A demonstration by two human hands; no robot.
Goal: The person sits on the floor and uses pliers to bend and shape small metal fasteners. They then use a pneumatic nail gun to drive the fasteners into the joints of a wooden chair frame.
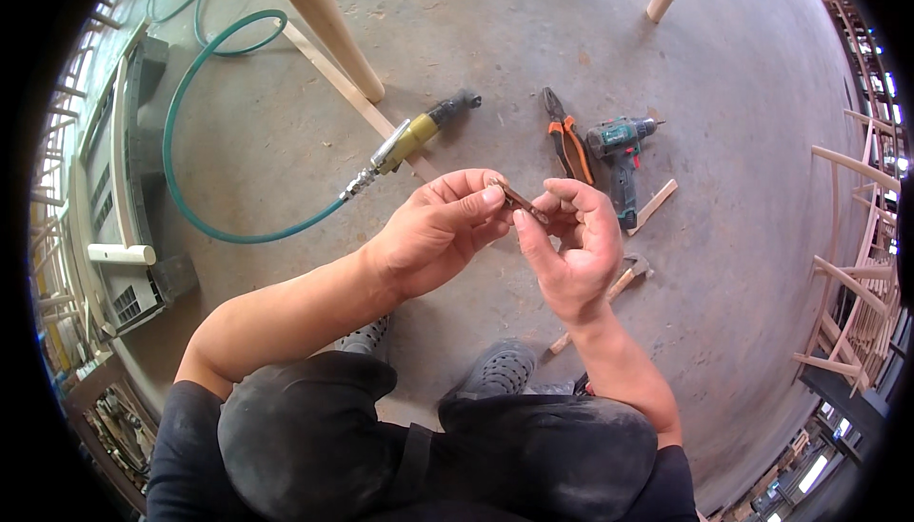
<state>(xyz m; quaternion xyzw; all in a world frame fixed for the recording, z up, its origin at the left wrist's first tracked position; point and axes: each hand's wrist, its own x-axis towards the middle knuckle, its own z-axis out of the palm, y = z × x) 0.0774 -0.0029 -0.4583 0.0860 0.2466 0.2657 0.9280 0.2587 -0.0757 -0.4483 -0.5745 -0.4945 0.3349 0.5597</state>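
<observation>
A small, narrow brown piece (pixel 518 200) spans the gap between my two hands above the floor; its exact kind is too small to make out. My left hand (pixel 433 234) pinches its left end between thumb and fingers. At the other end, the thumb and bent fingers of my right hand (pixel 576 255) close on it. Beyond my hands lie a yellow-green air ratchet (pixel 415 136), combination pliers (pixel 568 141) with orange and black handles, and a teal cordless drill (pixel 619 146). Partly behind my right wrist is a wooden-handled hammer (pixel 624 282).
A green air hose (pixel 168 141) loops left from the ratchet. Wooden legs (pixel 333 36) stand at the top, with a long wood strip (pixel 347 89) beside them. A short wood stick (pixel 654 206) lies near the drill. Grey plastic crate (pixel 119 198) at left; wooden frames (pixel 847 274) at right.
</observation>
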